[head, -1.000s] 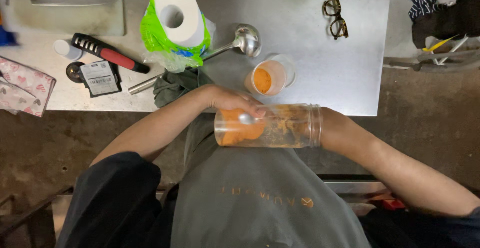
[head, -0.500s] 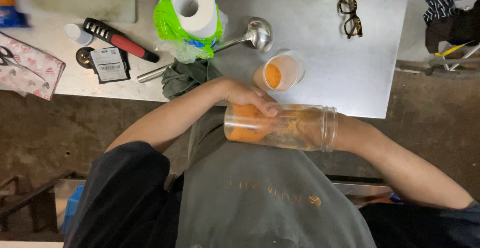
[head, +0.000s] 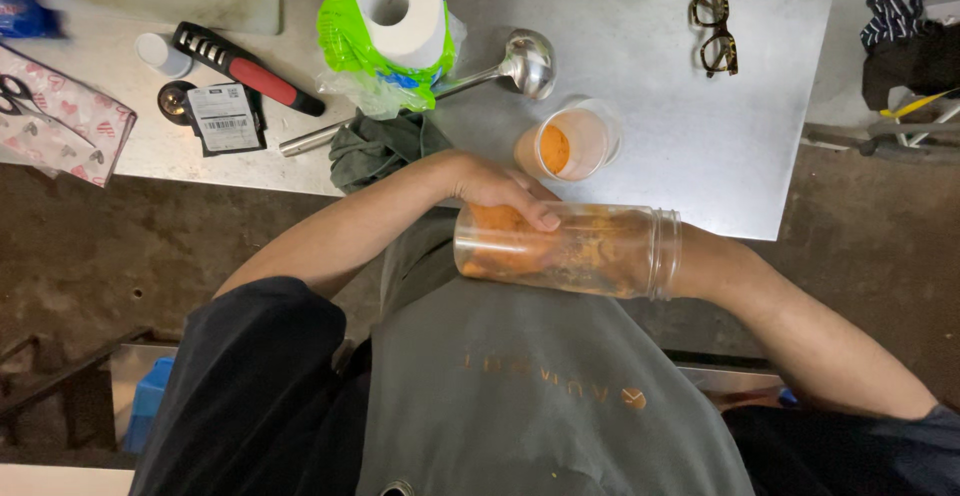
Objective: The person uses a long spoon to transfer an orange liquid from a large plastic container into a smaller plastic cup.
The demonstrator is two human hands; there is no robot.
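The right hand (head: 690, 261) is mostly hidden: it goes into the mouth of the clear, orange-smeared plastic jar (head: 565, 249), and whether its fingers are curled or spread inside cannot be made out through the stained wall. The left hand (head: 500, 188) is clamped over the jar's closed end, fingers wrapped across the top. The jar lies on its side, held in the air just in front of the steel table (head: 650, 66) edge and above the grey apron, its long axis running left to right with the threaded mouth pointing right. Just beyond it on the table stands a small translucent cup of orange powder (head: 560, 146). Further left lie a black packet with a white rectangular barcode label (head: 225, 118) and a paper towel roll in a green wrapper (head: 392, 21).
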